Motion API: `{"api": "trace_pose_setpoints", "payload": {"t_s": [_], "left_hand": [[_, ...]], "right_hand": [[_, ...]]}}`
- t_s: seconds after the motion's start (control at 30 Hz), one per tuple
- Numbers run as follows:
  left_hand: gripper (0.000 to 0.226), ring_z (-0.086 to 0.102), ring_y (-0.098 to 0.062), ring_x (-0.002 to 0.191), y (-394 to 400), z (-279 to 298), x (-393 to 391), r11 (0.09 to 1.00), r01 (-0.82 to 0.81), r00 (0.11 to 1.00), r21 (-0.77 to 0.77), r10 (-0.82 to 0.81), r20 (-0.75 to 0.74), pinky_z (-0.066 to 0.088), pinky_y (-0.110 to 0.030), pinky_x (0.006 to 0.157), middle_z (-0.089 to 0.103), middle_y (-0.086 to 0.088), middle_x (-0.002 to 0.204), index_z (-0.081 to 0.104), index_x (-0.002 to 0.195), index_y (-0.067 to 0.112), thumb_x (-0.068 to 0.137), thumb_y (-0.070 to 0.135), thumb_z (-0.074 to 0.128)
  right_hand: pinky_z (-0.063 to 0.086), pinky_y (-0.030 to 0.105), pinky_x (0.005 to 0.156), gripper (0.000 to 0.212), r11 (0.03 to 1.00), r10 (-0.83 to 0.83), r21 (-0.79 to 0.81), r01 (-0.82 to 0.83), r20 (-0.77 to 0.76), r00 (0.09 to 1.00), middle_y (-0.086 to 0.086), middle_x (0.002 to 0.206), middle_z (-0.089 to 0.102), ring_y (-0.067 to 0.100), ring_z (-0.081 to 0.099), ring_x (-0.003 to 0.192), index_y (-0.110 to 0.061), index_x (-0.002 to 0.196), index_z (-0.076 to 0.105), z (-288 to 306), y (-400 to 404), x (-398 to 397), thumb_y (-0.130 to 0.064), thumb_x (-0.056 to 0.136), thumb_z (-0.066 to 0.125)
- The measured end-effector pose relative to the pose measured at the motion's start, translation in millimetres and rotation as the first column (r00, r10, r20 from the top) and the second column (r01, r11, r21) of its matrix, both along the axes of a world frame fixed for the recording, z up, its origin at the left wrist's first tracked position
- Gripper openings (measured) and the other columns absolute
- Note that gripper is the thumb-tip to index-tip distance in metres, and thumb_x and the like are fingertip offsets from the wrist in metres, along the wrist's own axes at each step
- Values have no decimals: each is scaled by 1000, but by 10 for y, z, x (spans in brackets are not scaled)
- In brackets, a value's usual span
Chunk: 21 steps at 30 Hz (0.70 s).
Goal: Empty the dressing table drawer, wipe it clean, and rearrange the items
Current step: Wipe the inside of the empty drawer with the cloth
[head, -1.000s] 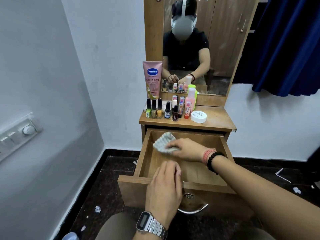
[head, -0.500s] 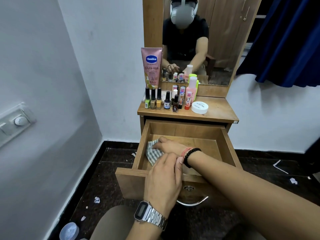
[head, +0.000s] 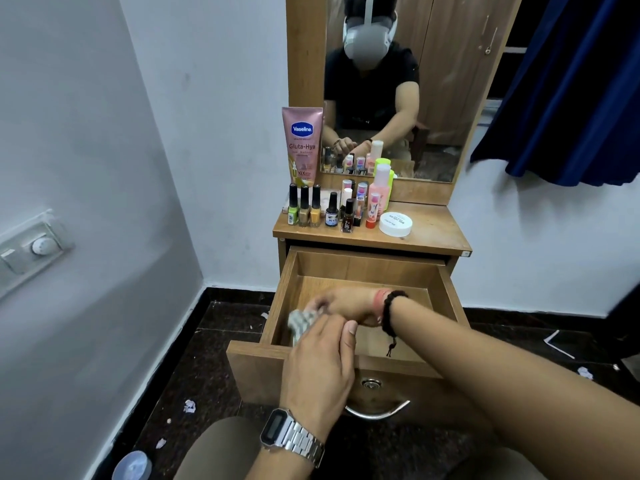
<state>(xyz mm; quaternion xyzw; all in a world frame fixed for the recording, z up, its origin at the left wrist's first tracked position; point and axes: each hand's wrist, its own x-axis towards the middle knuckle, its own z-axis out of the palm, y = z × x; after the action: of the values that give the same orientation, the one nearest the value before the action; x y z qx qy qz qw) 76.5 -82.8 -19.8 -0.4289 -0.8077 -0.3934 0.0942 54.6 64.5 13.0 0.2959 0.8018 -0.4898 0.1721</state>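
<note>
Against the drawer's [head: 349,268] near-left corner, the cloth [head: 302,321] has shifted.

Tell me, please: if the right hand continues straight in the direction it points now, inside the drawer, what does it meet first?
The right hand points left with the cloth, so it would probably meet the drawer's left inner wall first, though depth is hard to judge.
</note>
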Motion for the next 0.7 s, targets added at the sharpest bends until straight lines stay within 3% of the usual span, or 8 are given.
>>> {"api": "trace_pose_setpoints", "payload": {"t_s": [0.07, 0.17, 0.27, 0.33, 0.4, 0.47, 0.53, 0.7], "left_hand": [[38, 52, -11, 74, 14, -28, 2, 1000, -3, 1000, -21, 3, -13, 40, -25, 59, 56, 8, 83, 53, 83, 19, 97, 43, 27], [28, 42, -8, 65, 14, -12, 19, 1000, -21, 1000, -14, 21, -10, 31, -21, 56, 47, 10, 75, 43, 76, 22, 98, 37, 34], [25, 39, -8, 64, 12, -21, 10, 1000, -21, 1000, -14, 21, -10, 29, -21, 58, 43, 10, 74, 39, 76, 24, 99, 32, 38], [24, 38, -7, 64, 2, -15, -7, 1000, -15, 1000, -3, 15, 4, 28, -20, 59, 43, 10, 74, 43, 77, 23, 99, 31, 39], [24, 38, -6, 65, 1, -19, -18, 1000, -16, 1000, 4, 16, 5, 27, -19, 59, 44, 10, 74, 44, 77, 22, 99, 31, 39], [29, 43, -9, 71, -18, -44, -18, 1000, -16, 1000, 5, 16, 23, 31, -21, 61, 47, 9, 77, 47, 79, 20, 99, 36, 34], [33, 44, -11, 78, -65, -71, -27, 999, -42, 999, -18, 42, -4, 36, -24, 65, 48, 10, 81, 50, 83, 21, 97, 41, 28], [24, 45, -12, 85, -138, -95, -164, 985, -154, 988, 80, 152, 33, 38, -24, 73, 50, 7, 93, 54, 94, 18, 97, 32, 35]], "right_hand": [[53, 27, 70, 25, 956, -137, -279, 88, -163, 977, 16, 99, 64, 21, 60, 82, -2, 107, 62, -64, 44, -111, 3, 96, 40], [56, 26, 63, 27, 781, -488, -533, 325, -197, 850, 13, 95, 65, 18, 62, 76, -2, 114, 61, -193, 193, -297, 1, 99, 38], [50, 20, 41, 29, 653, -622, -639, 405, -148, 769, 14, 93, 61, 19, 57, 71, -9, 120, 57, -290, 196, -494, -5, 101, 35], [48, 18, 37, 28, 632, -645, -642, 434, -124, 754, 13, 96, 59, 17, 55, 71, -7, 126, 54, -336, 127, -606, -8, 101, 41], [55, 19, 49, 37, 724, -574, -559, 404, -161, 803, 7, 108, 60, 15, 58, 84, -9, 133, 50, -381, 47, -684, -20, 98, 51], [55, 23, 75, 49, 833, -454, -440, 336, -195, 869, 0, 125, 55, 15, 54, 113, -15, 135, 45, -430, -43, -750, -37, 93, 58], [50, 30, 91, 48, 861, -402, -421, 287, -217, 889, 0, 134, 50, 16, 46, 125, -15, 131, 46, -437, -82, -766, -38, 91, 60], [48, 36, 88, 33, 841, -331, -506, 190, -205, 921, 10, 103, 62, 20, 58, 91, -1, 128, 50, -445, -94, -541, -8, 96, 52]]}}
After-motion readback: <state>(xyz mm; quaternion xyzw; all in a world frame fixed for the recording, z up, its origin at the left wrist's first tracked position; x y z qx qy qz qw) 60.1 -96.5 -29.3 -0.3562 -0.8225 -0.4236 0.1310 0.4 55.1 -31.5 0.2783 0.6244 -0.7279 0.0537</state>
